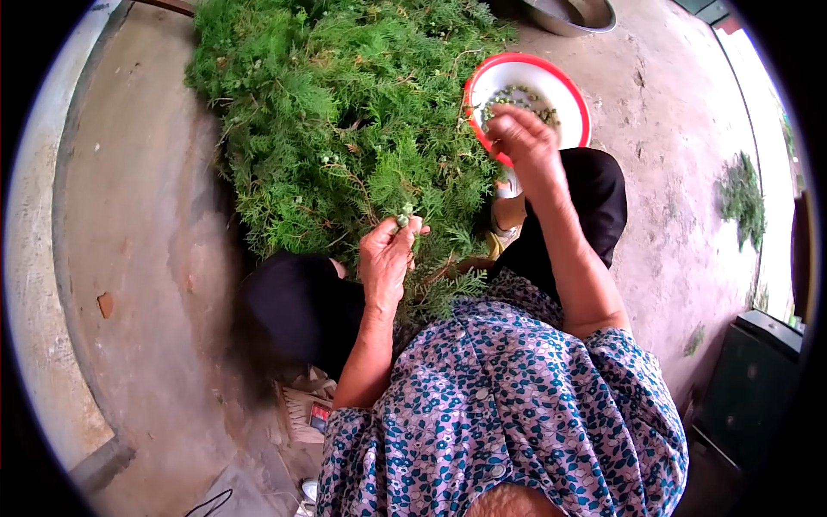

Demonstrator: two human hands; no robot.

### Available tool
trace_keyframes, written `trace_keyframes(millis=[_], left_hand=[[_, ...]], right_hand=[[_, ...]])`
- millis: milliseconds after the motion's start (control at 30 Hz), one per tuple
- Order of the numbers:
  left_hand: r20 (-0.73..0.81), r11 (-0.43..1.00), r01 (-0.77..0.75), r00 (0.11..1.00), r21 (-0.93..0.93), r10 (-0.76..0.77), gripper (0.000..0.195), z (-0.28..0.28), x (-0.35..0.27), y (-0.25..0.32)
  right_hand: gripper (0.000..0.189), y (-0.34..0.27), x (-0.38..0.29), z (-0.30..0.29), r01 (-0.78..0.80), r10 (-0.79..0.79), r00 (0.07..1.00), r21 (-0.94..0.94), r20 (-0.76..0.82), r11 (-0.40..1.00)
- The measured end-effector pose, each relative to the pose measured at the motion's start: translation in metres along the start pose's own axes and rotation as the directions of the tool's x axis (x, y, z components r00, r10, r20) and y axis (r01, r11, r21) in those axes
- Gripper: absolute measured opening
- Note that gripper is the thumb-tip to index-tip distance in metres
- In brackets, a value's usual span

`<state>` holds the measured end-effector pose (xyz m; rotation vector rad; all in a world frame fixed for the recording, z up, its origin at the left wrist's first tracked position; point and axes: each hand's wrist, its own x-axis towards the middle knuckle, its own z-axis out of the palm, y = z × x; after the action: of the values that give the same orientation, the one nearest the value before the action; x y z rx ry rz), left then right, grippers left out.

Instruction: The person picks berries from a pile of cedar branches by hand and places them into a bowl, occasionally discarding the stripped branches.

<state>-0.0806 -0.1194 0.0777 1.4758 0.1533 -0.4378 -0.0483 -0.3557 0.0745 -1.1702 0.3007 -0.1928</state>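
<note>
My left hand (pixel 386 262) pinches a small sprig with pale green cones (pixel 404 215) between thumb and fingers, above my lap. Over the near part of a white basin (pixel 572 123) with a red rim hangs my right hand (pixel 528 139), its fingers bent. It is slightly blurred, and I cannot tell whether anything is between the fingertips. Several small green and brownish cones (pixel 517 95) lie in the basin, partly hidden by that hand. A large heap of cut arborvitae branches (pixel 336 123) lies in front of me, reaching between my knees, with a few cones showing among the leaves.
A metal bowl (pixel 575 16) stands on the concrete floor behind the basin. Loose green foliage (pixel 743 200) lies at the right, near a dark green box-like object (pixel 743 388). A reddish shard (pixel 104 305) lies on the floor at the left, near a raised ledge (pixel 39 258).
</note>
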Motion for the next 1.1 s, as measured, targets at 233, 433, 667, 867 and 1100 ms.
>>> trace_keyframes(millis=[233,433,667,867,1100], left_hand=[[-0.017,0.997,0.002,1.0,0.073,-0.001,0.014,-0.002,-0.007,0.005],[-0.001,0.928,-0.211,0.975,0.308,0.222,0.008,-0.01,-0.003,-0.008],[0.04,0.877,-0.251,0.966,0.409,0.257,0.011,-0.011,-0.002,-0.008],[0.096,0.853,-0.288,0.957,0.436,0.275,0.012,-0.012,-0.004,-0.008],[-0.025,0.993,-0.107,0.994,0.039,0.108,0.012,-0.003,-0.006,0.0]], right_hand=[[0.042,0.007,-0.038,0.061,0.413,-0.046,0.769,-0.442,0.637,0.796],[0.036,0.021,-0.056,0.07,0.436,-0.056,0.77,-0.46,0.636,0.773],[0.035,0.025,-0.054,0.067,0.513,-0.106,0.736,-0.449,0.669,0.731],[0.021,0.035,-0.048,0.064,0.549,-0.152,0.726,-0.432,0.671,0.715],[0.017,0.042,-0.044,0.056,-0.412,0.373,0.876,0.071,0.307,0.909]])
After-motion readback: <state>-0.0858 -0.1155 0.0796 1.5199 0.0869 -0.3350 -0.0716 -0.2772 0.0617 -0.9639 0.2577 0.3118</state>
